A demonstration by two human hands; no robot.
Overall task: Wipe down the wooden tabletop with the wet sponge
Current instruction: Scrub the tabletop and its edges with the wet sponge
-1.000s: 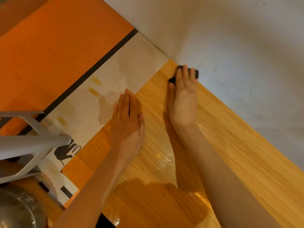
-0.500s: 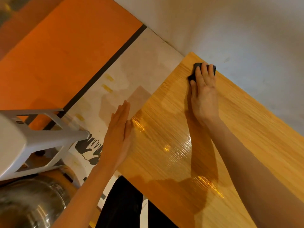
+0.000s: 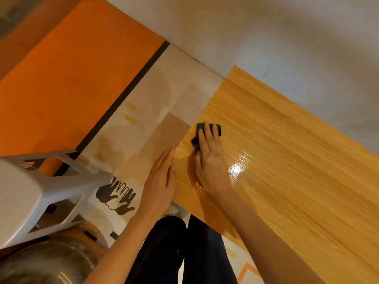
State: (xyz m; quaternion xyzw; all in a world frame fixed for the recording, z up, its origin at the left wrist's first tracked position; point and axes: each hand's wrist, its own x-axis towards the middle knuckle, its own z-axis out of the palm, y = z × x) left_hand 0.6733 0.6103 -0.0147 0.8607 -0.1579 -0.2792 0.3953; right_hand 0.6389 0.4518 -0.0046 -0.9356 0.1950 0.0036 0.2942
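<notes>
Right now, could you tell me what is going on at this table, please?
A person is wiping the wooden tabletop with a dark sponge. The right hand presses flat on the sponge near the table's left edge. The left hand is open, fingers straight, at that edge. Part of the wood shines wet beside the right hand. A white stool stands to the left.

Tabletop [image 3: 287, 160]: wood grain, glossy, wet sheen with bright glare at frame centre-right. Sponge [image 3: 200, 129]: dark, matt. Stool [image 3: 41, 193] at left: smooth grey plastic by the look. Pot [image 3: 45, 265], lower left: shiny metal. Floor [image 3: 61, 68], upper left: matt orange. Wall [image 3: 287, 37], top right: matt white. Trousers [image 3: 184, 253], bottom centre: dark cloth.
</notes>
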